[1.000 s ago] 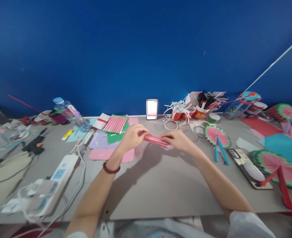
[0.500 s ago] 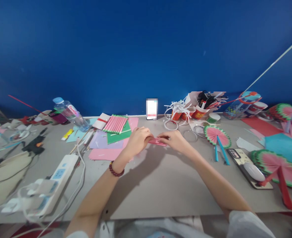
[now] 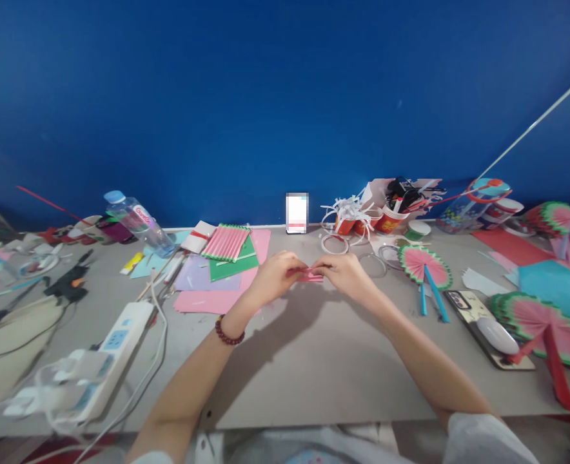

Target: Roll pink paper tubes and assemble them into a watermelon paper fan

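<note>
Both my hands meet above the middle of the grey table (image 3: 314, 361). Between them is a folded pink paper strip (image 3: 311, 276), pleated and mostly hidden by my fingers. My left hand (image 3: 275, 276) pinches its left end, and a dark red bead bracelet sits on that wrist. My right hand (image 3: 343, 273) pinches the right end, fingers pressed together. Just left of my hands lie flat pink, purple and green paper sheets (image 3: 217, 283) and a pleated pink and green paper (image 3: 226, 242).
Finished pink and green paper fans (image 3: 423, 264) lie at the right, several more at the far right edge. Cups with paper scraps (image 3: 376, 216) stand at the back. A water bottle (image 3: 137, 220), a glue gun (image 3: 65, 283) and a white power strip (image 3: 106, 357) occupy the left.
My hands have come closer together, squeezing the pink strip so that much less of it shows between them. The left hand shifted to the right.
</note>
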`<state>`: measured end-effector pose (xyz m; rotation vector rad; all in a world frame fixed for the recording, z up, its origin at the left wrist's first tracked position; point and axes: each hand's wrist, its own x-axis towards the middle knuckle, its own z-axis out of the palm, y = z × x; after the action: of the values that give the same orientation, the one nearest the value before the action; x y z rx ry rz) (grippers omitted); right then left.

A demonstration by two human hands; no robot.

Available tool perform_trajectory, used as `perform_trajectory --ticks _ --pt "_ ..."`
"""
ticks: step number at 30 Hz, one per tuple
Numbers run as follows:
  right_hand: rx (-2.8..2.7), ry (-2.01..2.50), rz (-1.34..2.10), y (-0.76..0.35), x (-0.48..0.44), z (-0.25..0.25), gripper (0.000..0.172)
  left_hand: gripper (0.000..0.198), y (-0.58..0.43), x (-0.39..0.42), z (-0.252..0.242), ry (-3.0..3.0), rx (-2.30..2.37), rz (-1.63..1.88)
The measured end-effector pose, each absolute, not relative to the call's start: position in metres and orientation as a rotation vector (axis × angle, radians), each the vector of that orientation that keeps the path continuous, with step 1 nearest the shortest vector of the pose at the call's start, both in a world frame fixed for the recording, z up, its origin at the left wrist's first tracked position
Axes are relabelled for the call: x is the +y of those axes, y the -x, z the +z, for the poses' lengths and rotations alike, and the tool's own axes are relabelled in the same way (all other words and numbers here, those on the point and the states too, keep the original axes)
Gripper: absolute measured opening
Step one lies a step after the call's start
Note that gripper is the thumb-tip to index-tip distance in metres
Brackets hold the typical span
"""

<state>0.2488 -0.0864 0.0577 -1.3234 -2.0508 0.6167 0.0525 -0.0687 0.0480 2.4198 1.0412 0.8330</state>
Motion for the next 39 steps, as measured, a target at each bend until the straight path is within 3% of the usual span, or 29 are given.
perform_trajectory --ticks 3,6,12,18,23,34,39 --pt "-1.967 1.286 0.661 -0.251 -0.087 0.058 0.012 0.016 -0.056 -0.07 0.044 -2.349 1.023 0.962" --pt "-1.844 1.24 0.7 -0.254 -0.088 0.059 0.022 0.013 -0.056 -0.068 0.044 -2.222 0.989 1.143" --pt "-1.733 1.162 0.631 -0.247 -0.096 0.067 0.013 0.01 -0.057 -0.067 0.045 -1.978 0.79 1.283" --pt "-1.738 1.048 0.242 -0.237 -0.105 0.066 0.009 0.016 -0.064 -0.076 0.049 -2.212 0.688 1.476" --pt "-1.811 0.985 0.211 -0.238 -0.108 0.067 0.012 0.02 -0.066 -0.077 0.049 -2.39 0.625 1.604" --pt "-1.753 1.049 0.436 -0.236 -0.108 0.066 0.016 0.01 -0.057 -0.08 0.063 -2.222 0.654 1.517" --pt "-1.741 1.028 0.36 -0.236 -0.109 0.068 0.008 0.007 -0.057 -0.081 0.061 -2.12 0.717 1.499"
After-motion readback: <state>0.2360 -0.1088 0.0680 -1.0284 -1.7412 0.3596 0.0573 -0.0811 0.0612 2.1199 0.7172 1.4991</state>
